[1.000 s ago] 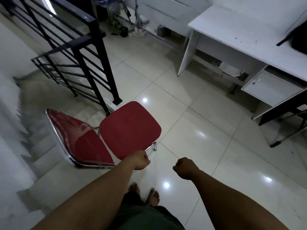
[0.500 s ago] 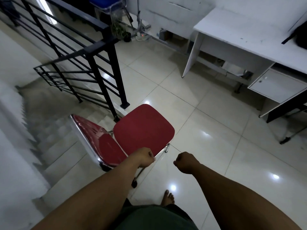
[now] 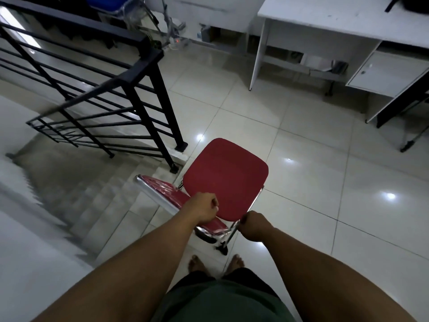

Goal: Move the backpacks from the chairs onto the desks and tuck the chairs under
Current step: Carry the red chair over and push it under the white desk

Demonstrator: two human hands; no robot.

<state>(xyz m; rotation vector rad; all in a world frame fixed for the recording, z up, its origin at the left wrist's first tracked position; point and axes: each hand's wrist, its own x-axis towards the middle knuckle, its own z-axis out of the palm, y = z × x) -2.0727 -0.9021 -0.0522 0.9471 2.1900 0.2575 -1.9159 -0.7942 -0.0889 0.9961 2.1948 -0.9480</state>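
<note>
A red chair (image 3: 226, 177) with a chrome frame stands on the tiled floor in front of me, its backrest (image 3: 162, 191) turned to the left toward the stairs. My left hand (image 3: 204, 208) grips the chair where the backrest meets the seat. My right hand (image 3: 254, 225) is curled round the chrome frame at the seat's near right corner. A white desk (image 3: 325, 17) stands at the top right, with a black backpack (image 3: 415, 3) lying on it at the frame's edge.
A black metal railing (image 3: 148, 73) and a staircase going down (image 3: 92, 194) lie close on the left of the chair. A white cabinet (image 3: 383, 73) hangs under the desk. Another chair's leg (image 3: 413, 140) shows at the right. My bare feet (image 3: 197, 263) stand just behind the chair.
The chair has swung right, away from the stairs, with my left hand on it. My right hand, an empty fist before, has come onto the chair's frame.
</note>
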